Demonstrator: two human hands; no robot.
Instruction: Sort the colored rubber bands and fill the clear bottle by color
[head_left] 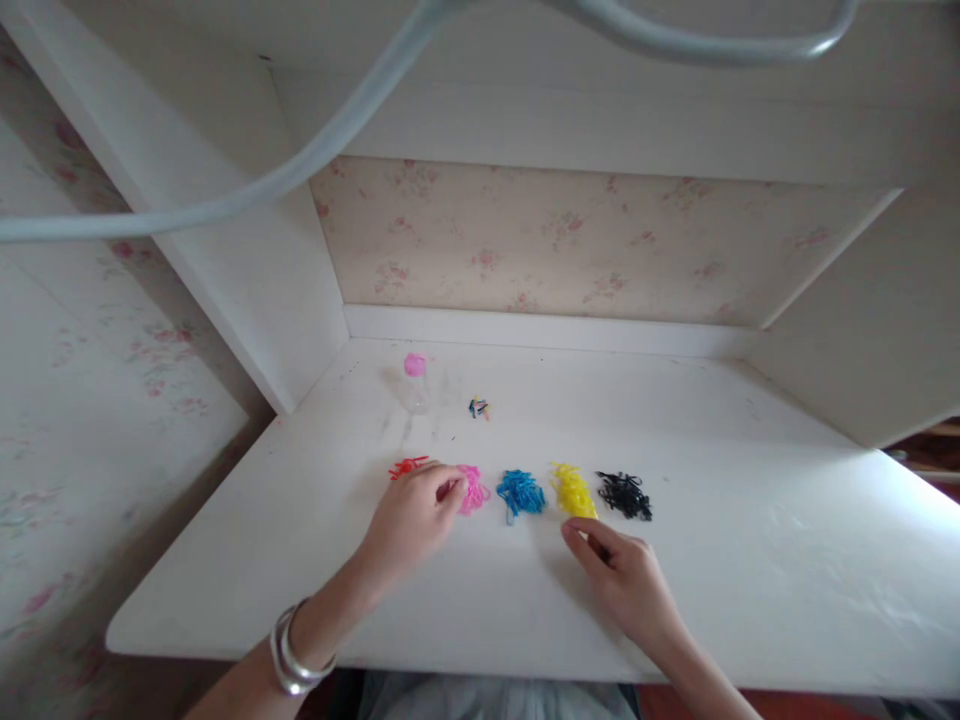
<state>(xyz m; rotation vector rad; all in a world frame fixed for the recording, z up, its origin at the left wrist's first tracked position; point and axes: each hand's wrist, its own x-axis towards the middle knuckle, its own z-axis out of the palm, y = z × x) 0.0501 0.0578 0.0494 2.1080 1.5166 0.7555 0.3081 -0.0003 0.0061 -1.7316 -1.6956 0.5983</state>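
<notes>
Right now, the left hand [420,500], fingers curled narrow, is left of the blue pile [521,492], partly hiding the red pile [406,467] and pink pile [474,490]. The right hand [622,575], pinched narrow, is right of blue, by the yellow pile [574,492]. I cannot tell whether either grips anything. Beyond yellow from blue: the black pile [625,496]; behind-left of blue, mixed bits [478,408], then a bottle [415,380].

The left hand [415,507] conceals part of the red strip pile [406,466] and part of the pink loop pile [475,492]. Whether it or the right hand [628,580] pinches anything cannot be determined. Pieces in the small multicoloured cluster [478,407] are too tiny to identify. Picture edges crop the curved pale-grey tube [300,168] and both bare forearms [337,600].
</notes>
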